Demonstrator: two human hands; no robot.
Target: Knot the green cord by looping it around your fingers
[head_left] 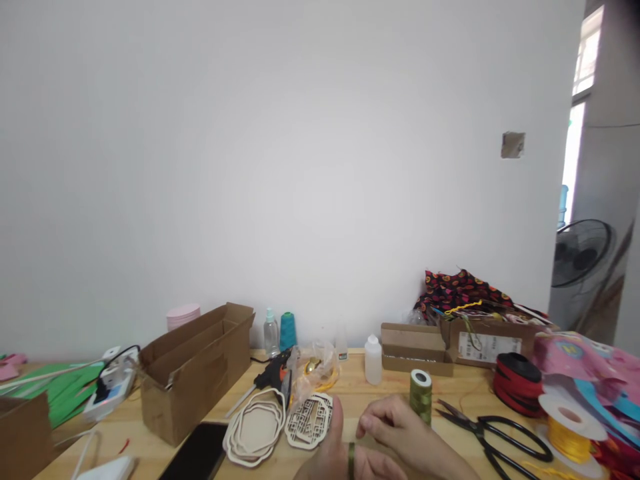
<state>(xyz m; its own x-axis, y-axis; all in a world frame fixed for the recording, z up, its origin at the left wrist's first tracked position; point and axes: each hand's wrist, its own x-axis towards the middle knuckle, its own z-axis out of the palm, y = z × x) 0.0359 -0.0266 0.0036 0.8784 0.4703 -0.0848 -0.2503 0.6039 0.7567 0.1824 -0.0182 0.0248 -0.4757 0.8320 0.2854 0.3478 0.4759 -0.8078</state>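
Observation:
My two hands meet low in the view, at the near edge of the wooden table [360, 390]. My left hand [340, 450] wears a ring and has its thumb raised. My right hand [400, 433] curls its fingers toward the left hand. Both look pinched together, but I cannot make out anything between them. An olive-green thread spool [421, 393] stands just behind my right hand. Wooden lattice cut-outs [310, 420] and stacked wooden rings [255, 427] lie to the left of my left hand.
Black scissors [495, 433], a red ribbon roll [517, 377] and a yellow cord spool [570, 427] lie to the right. A glue gun [273, 373], a white bottle [373, 360], an open cardboard box [195, 367] and a dark phone [197, 453] are left and behind. A fan [583, 253] stands far right.

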